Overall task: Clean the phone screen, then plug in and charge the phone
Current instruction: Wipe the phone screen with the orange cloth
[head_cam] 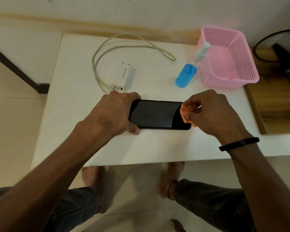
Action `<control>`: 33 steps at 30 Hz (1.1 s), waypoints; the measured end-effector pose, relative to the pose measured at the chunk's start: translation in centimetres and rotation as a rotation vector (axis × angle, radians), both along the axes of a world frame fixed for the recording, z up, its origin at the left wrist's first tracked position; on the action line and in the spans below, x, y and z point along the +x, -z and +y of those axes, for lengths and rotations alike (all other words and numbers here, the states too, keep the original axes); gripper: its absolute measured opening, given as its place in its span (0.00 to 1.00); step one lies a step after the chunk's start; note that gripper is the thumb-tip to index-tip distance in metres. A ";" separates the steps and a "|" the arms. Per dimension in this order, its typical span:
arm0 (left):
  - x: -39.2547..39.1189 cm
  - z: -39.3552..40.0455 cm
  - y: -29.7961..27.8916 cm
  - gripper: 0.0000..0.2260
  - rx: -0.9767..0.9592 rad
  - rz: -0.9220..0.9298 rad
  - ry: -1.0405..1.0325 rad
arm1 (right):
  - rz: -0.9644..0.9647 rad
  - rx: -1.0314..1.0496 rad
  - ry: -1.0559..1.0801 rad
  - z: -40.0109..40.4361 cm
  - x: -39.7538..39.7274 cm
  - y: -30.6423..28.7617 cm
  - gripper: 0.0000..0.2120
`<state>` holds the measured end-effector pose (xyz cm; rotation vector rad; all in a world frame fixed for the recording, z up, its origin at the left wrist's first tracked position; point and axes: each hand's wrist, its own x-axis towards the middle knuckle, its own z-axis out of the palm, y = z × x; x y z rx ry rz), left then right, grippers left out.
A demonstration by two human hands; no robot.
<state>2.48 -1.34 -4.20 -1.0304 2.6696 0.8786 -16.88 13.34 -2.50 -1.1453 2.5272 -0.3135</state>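
The left hand (pixel 117 113) is gripping the phone's (pixel 157 114) nine o'clock end, fingers over the far edge and thumb on the near edge, pinning it flat on the white table (pixel 141 148). At twelve o'clock from the phone, the charger (pixel 122 77) and its cable (pixel 132 41) are lying untouched. At two o'clock, the spray bottle (pixel 187 72) is leaning against the pink basket (pixel 231 57). The right hand (pixel 213 113) is pinching an orange cloth (pixel 185 114) onto the screen's three o'clock end. If the left hand's hold is slackening, the wiping is likely pushing the phone sideways; any liquid left near the port could spoil charging.
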 end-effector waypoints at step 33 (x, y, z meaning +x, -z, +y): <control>-0.2 -0.1 0.2 0.37 0.012 -0.015 -0.019 | -0.033 -0.029 -0.064 0.0 -0.1 0.4 0.07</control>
